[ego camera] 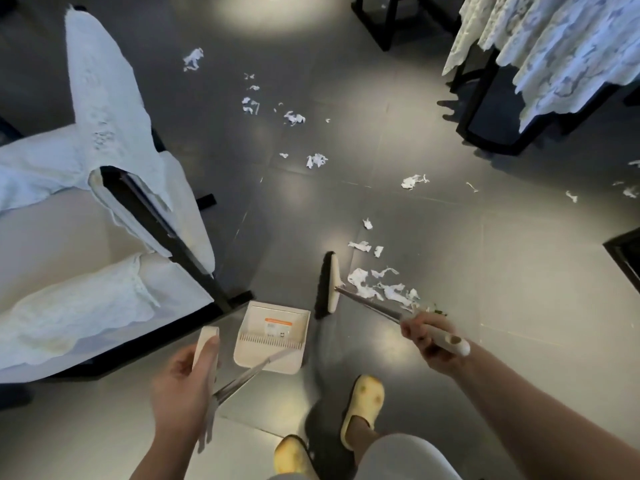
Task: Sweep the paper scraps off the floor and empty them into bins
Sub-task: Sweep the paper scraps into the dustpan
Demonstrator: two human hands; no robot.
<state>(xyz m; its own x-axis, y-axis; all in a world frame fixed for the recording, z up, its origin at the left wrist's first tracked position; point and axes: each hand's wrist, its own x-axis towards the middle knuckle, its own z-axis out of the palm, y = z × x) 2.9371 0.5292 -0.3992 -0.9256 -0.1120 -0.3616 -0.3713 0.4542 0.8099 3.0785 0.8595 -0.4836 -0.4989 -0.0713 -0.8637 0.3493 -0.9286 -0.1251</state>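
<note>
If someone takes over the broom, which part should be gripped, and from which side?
Probably the cream grip ending the broom, where the right hand holds it. Come from above: the metal shaft slopes up from the floor-level head, and the grip is thicker.

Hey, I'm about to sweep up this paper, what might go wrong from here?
The nearest pile of scraps lies right of the broom head, on its pale back side, while the dustpan sits to its left; a stroke now might miss them. Scraps are scattered far across the floor, so some may be missed. The draped cloth hangs low and might snag the broom.
</note>
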